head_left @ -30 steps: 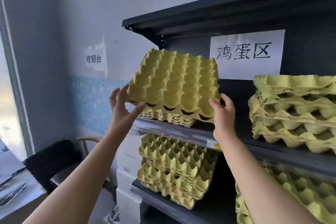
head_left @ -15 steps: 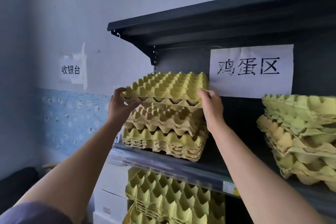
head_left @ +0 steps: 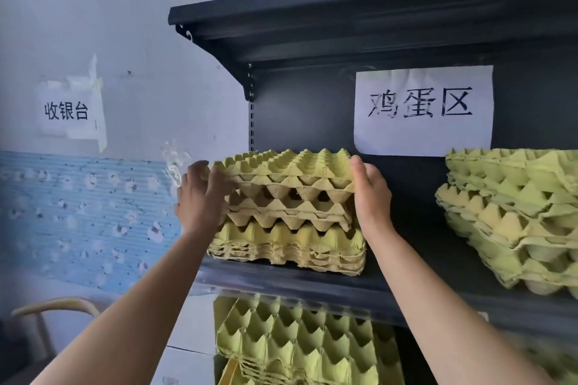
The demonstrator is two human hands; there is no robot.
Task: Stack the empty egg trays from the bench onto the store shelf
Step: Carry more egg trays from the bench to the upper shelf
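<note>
A yellow-green pulp egg tray (head_left: 281, 166) lies on top of a stack of egg trays (head_left: 287, 241) at the left end of the dark store shelf (head_left: 312, 286). My left hand (head_left: 200, 197) grips the top tray's left edge, thumb on top and fingers curled at the side. At the tray's right edge is my right hand (head_left: 372, 197), its thumb up on the rim and its fingers hidden behind. The top tray sits roughly level and lined up with the stack.
A second, leaning stack of trays (head_left: 513, 222) fills the shelf's right side. More trays (head_left: 297, 344) sit on the shelf below. A paper sign (head_left: 422, 109) hangs on the shelf's back panel, under a dark upper shelf (head_left: 344, 9). A chair back (head_left: 56, 305) shows at lower left.
The tray went from tilted in front of the shelf to flat on the stack, lowered with both hands on its edges. The camera has moved closer to the shelf.
</note>
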